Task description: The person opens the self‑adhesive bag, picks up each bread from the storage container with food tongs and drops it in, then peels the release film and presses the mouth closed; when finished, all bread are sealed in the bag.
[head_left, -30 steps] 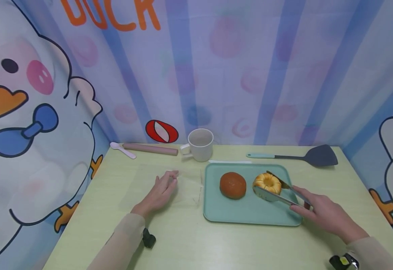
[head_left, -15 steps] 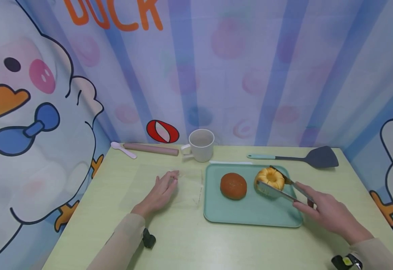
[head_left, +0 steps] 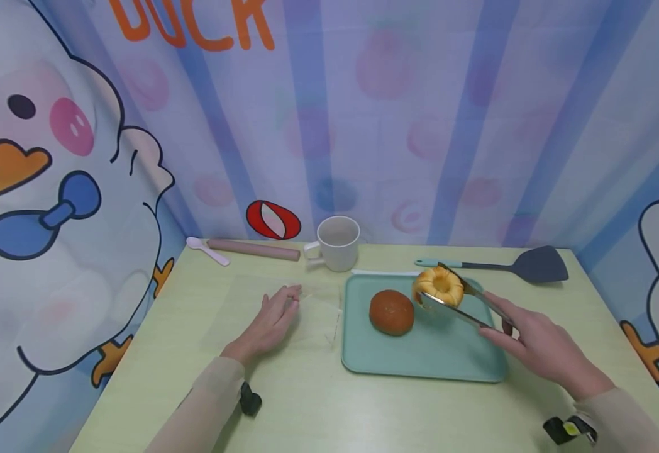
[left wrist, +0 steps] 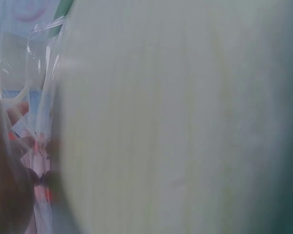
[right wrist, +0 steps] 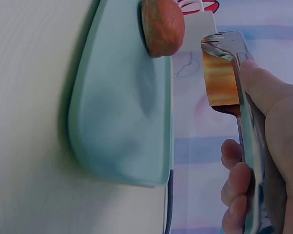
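Note:
My right hand (head_left: 547,346) grips metal tongs (head_left: 459,312), whose jaws are closed round a golden, ridged, ring-shaped bread (head_left: 441,286). In the right wrist view that bread (right wrist: 220,83) is off the green tray (right wrist: 117,107), with fingers and thumb wrapped on the tongs (right wrist: 254,151). A round brown bun (head_left: 392,313) sits on the tray (head_left: 414,363), left of the held bread. My left hand (head_left: 270,321) rests with loose fingers on a clear plastic bag (head_left: 315,321) lying flat left of the tray. Close up, the left wrist view shows the clear plastic (left wrist: 46,73).
Along the table's back edge lie a pink spoon (head_left: 207,252), a pinkish rolling pin (head_left: 256,250), a white mug (head_left: 337,245) and a spatula (head_left: 536,263). A thin white utensil (head_left: 386,272) lies just behind the tray. A printed curtain stands behind the table.
The ring-shaped bread, held in the tongs, has risen off the tray and shifted slightly left after a small move right. My left hand stays in place on the plastic bag.

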Available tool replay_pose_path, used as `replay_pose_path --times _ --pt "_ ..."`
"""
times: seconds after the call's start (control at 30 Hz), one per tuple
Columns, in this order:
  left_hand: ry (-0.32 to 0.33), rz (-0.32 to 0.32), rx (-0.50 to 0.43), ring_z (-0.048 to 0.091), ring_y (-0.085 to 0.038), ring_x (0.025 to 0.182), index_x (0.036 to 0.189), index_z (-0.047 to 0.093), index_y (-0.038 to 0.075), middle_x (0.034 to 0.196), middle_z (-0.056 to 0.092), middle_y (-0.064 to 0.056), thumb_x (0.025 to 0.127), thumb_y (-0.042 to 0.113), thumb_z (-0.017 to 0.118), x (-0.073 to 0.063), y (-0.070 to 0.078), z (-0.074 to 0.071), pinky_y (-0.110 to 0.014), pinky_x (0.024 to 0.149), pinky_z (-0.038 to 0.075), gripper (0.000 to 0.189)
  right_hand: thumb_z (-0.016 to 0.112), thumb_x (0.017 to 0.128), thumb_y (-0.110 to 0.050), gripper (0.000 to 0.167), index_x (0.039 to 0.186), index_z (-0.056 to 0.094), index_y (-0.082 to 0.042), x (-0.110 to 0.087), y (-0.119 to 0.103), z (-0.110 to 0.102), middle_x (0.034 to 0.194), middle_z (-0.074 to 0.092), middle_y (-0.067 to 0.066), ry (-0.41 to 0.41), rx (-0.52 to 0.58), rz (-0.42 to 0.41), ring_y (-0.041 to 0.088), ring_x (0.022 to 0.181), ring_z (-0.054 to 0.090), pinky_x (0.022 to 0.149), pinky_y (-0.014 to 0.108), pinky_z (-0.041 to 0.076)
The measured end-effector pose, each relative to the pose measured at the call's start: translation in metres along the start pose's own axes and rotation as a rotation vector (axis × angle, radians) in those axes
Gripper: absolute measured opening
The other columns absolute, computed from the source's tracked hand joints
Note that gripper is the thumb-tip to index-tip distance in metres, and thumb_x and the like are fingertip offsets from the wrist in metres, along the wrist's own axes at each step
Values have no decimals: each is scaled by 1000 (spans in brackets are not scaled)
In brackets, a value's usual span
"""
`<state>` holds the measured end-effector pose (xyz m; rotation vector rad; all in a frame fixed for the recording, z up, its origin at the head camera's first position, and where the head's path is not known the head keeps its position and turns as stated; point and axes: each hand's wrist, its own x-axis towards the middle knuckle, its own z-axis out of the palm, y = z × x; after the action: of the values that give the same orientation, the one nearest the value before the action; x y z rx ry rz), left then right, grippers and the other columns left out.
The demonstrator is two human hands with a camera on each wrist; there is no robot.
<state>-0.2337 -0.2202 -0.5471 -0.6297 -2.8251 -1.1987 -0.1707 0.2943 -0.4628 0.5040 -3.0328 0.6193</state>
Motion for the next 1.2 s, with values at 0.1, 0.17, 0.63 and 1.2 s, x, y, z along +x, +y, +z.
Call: replay_pose_path --times 0.1,0.17,0.63,1.2 --pt "3 13 7 33 -42 154 120 49 12 158 49 -19 116 32 37 0 -1 0 -76 121 2 24 62 102 -56 71 159 44 -17 4 -8 -1 80 52 -7 22 0 -32 7 54 37 46 28 32" --pt "4 19 9 34 -42 154 120 49 12 158 48 -19 116 31 37 0 -2 1 -75 122 3 23 63 102 -54 70 159 44 -18 7 -12 0 79 51 -8 29 2 -52 6 53 35 47 27 32" --pt "-4 -11 -11 34 -37 155 122 50 9 162 45 -17 116 34 36 -1 0 -2 -73 123 4 29 66 101 -53 66 157 47 -21 30 -49 7 81 49 -10 29 36 -167 3 54 34 49 26 33" --pt "11 4 1 33 -36 156 121 52 9 163 44 -15 115 36 35 0 2 -1 -75 122 5 32 67 99 -54 67 156 51 -22 60 -86 35 75 47 -19 30 -43 -361 -2 59 39 53 23 36"
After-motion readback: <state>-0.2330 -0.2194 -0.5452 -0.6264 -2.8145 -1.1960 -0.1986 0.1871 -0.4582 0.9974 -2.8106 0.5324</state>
